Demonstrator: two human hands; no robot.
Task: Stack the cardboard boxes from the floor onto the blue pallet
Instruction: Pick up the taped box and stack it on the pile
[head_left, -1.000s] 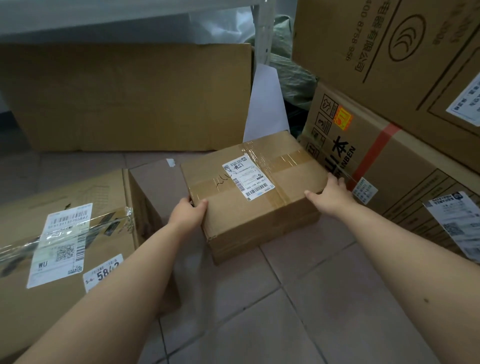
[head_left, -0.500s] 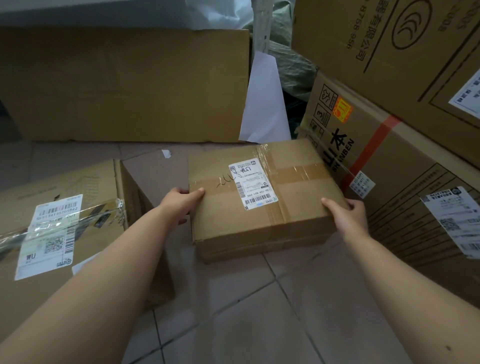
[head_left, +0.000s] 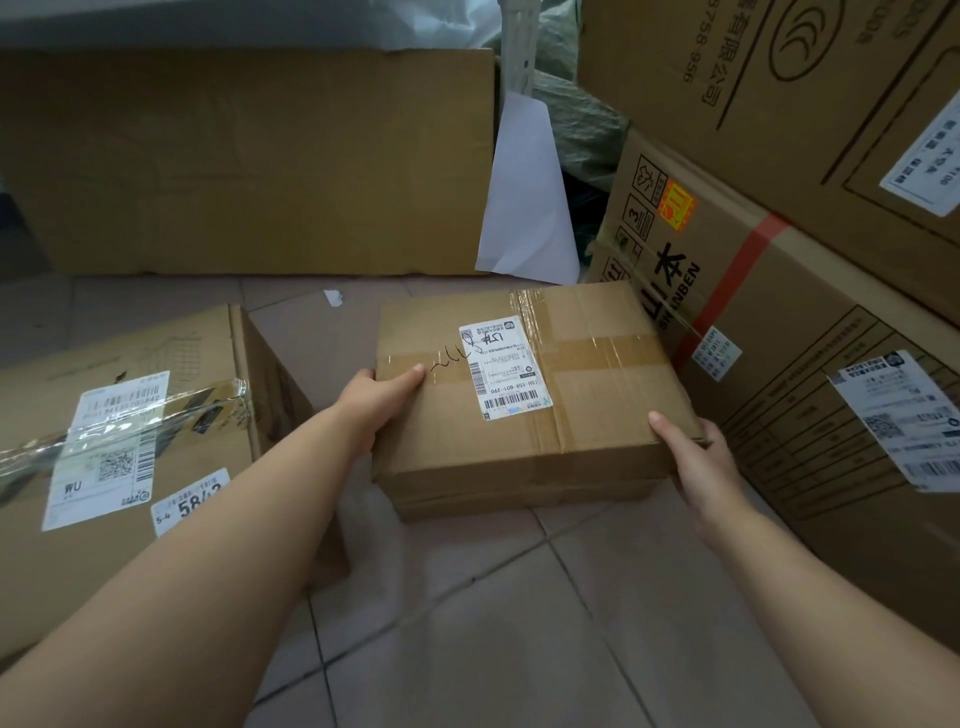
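Pale floor tiles (head_left: 519, 623) run between cartons crowded on every side. At the middle sits a small cardboard box (head_left: 524, 395), sealed with brown and clear tape and bearing a white shipping label (head_left: 506, 369) on its top face; whether its underside still touches the tiles cannot be told. The person's left hand (head_left: 382, 397) presses against the box's left side, thumb laid over the top edge, fingers hidden behind the wall. The right hand (head_left: 698, 462) clasps the near right corner, thumb on top and fingers curled down the side. So both hands are closed on this one box. Just left of it lies a larger carton (head_left: 130, 415) with labels and clear tape across its top. To the right, close beside the held box, a big printed carton (head_left: 779, 364) with a red stripe leans under another one (head_left: 779, 93). Behind, a long plain carton (head_left: 249, 161) stands along the wall, with a white sheet (head_left: 527, 197) propped next to it.
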